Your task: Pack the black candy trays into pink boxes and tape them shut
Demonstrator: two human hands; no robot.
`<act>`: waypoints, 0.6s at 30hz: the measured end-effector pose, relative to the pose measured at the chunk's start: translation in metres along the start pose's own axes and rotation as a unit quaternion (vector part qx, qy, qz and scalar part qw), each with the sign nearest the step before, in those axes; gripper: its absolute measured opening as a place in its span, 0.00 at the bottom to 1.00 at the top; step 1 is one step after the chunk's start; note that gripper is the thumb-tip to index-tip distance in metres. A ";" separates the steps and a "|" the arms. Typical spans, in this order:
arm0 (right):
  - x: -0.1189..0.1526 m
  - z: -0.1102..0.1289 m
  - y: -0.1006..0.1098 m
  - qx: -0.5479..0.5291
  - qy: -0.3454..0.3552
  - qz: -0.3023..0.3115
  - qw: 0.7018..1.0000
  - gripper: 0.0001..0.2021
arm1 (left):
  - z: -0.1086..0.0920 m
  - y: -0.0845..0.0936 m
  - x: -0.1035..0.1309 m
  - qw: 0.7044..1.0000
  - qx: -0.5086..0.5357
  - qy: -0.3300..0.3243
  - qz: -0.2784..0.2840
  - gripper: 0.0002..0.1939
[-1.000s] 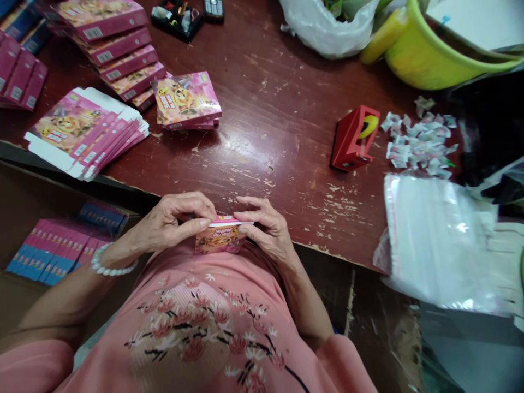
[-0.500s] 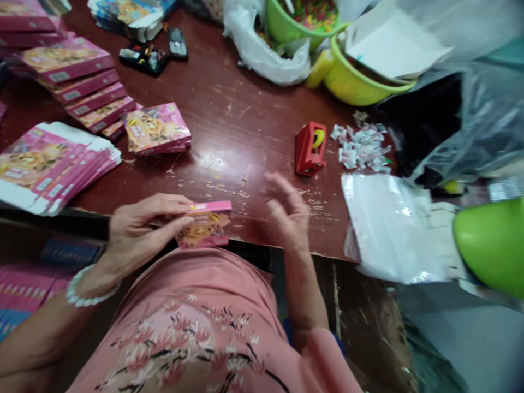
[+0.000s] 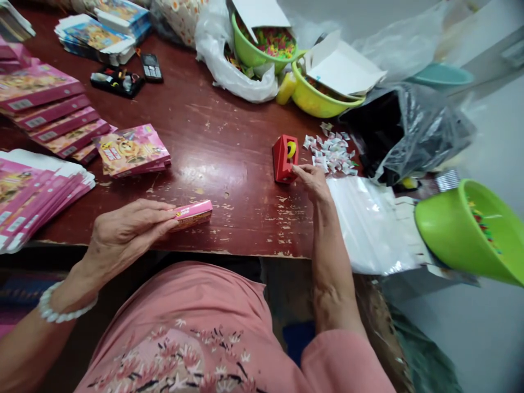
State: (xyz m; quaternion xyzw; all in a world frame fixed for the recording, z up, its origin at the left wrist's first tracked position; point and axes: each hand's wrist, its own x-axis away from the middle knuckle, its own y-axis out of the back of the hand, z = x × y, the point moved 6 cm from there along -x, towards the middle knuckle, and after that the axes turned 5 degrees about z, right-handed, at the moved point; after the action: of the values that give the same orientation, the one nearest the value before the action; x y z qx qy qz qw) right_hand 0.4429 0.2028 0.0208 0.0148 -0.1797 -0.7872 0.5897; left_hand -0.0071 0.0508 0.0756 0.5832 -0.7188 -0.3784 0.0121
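Note:
My left hand [image 3: 126,234] is closed on a small pink box [image 3: 194,213] with a cartoon picture, holding it by its left end near the table's front edge. The box is tilted so its narrow pink side faces up. At the front end of a red tape dispenser [image 3: 282,161] with a yellow core, the thumb and fingers of my right hand [image 3: 313,180] are pinched together. Whatever lies between those fingertips is too small to make out. Two or so similar pink boxes [image 3: 133,150] lie stacked at the left.
Further left are more pink boxes [image 3: 41,90] and flat cartons [image 3: 28,196]. A phone [image 3: 151,68] lies behind them. Small wrapped packets [image 3: 331,150], clear plastic bags [image 3: 368,229] and a green bucket [image 3: 446,229] are on the right. Bowls [image 3: 323,103] stand at the back.
My right hand has moved right and forward to the tape dispenser, its fingers closing. My left hand has tipped the pink box and brought it over the table edge. The view has shifted right.

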 end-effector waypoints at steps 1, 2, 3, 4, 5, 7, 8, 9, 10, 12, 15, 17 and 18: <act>0.001 0.000 -0.004 -0.029 -0.018 0.002 0.999 0.11 | 0.002 0.000 -0.002 1.000 0.018 0.016 0.006 0.10; 0.002 0.001 -0.008 -0.046 -0.028 0.003 0.999 0.10 | 0.005 -0.001 -0.003 0.999 0.033 0.034 0.010 0.10; 0.003 0.002 -0.012 -0.058 -0.034 0.001 0.998 0.10 | 0.008 -0.003 -0.004 0.997 0.047 0.053 0.016 0.09; 0.003 0.003 -0.014 -0.073 -0.041 -0.001 0.997 0.10 | 0.010 -0.005 -0.006 0.996 0.059 0.071 0.021 0.09; 0.004 0.002 -0.017 -0.087 -0.048 -0.003 0.995 0.10 | 0.012 -0.008 -0.007 0.994 0.069 0.084 0.024 0.08; 0.005 0.002 -0.019 -0.111 -0.060 -0.003 0.992 0.10 | 0.012 -0.010 -0.009 0.992 0.081 0.090 0.024 0.07; 0.006 0.001 -0.019 -0.121 -0.066 -0.003 0.990 0.11 | 0.010 -0.011 -0.011 0.993 0.083 0.084 0.023 0.06; 0.006 0.001 -0.018 -0.130 -0.071 -0.001 0.989 0.11 | 0.008 -0.011 -0.012 0.994 0.082 0.076 0.019 0.05; 0.007 0.000 -0.017 -0.139 -0.076 0.001 0.987 0.12 | 0.006 -0.010 -0.013 0.994 0.080 0.068 0.014 0.05; 0.009 -0.001 -0.014 -0.149 -0.077 0.009 0.986 0.13 | 0.002 -0.010 -0.015 0.995 0.080 0.058 0.013 0.06; 0.014 -0.005 -0.011 -0.119 -0.036 0.004 0.992 0.13 | -0.001 -0.009 -0.016 0.995 0.079 0.057 0.007 0.06; 0.019 -0.012 -0.011 -0.083 0.001 -0.015 0.996 0.11 | -0.001 -0.009 -0.016 0.996 0.074 0.056 -0.003 0.05; 0.022 -0.016 -0.012 -0.064 0.018 -0.024 0.998 0.11 | -0.001 -0.009 -0.016 0.996 0.070 0.055 -0.008 0.04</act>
State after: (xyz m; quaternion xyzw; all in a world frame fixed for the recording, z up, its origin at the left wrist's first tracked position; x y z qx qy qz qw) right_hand 0.4289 0.1809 0.0063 -0.0045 -0.1181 -0.8105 0.5737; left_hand 0.0057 0.0635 0.0781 0.6083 -0.7371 -0.2941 0.0080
